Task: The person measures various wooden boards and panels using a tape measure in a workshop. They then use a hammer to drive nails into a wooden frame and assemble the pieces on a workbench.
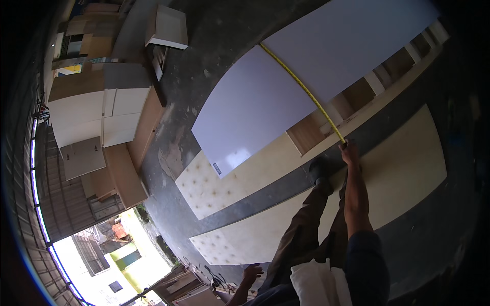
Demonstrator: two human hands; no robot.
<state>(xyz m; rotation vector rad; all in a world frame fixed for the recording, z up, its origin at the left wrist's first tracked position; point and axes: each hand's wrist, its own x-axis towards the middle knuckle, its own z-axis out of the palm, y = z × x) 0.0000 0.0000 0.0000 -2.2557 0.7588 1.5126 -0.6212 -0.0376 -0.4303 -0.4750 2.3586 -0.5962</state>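
Note:
My right hand (349, 152) is closed on the near end of a yellow tape measure (305, 90). The tape is pulled out across a large glossy white panel (255, 112) and reaches its far edge. Between the panel's near edge and my hand, the tape spans a strip of wood. Whether my fingers hold the tape's case or only the blade is hidden. My left hand (251, 275) hangs low beside my leg, away from the panel, its fingers loosely apart with nothing in them.
Beneath the white panel lie wooden frame pieces (357, 94) and a pale board (204, 191). Another pale board (403, 163) lies on the dark floor around my feet. White and brown cabinets (102, 117) stand at the left, near a bright doorway. A white drawer-like box (168, 28) is farther back.

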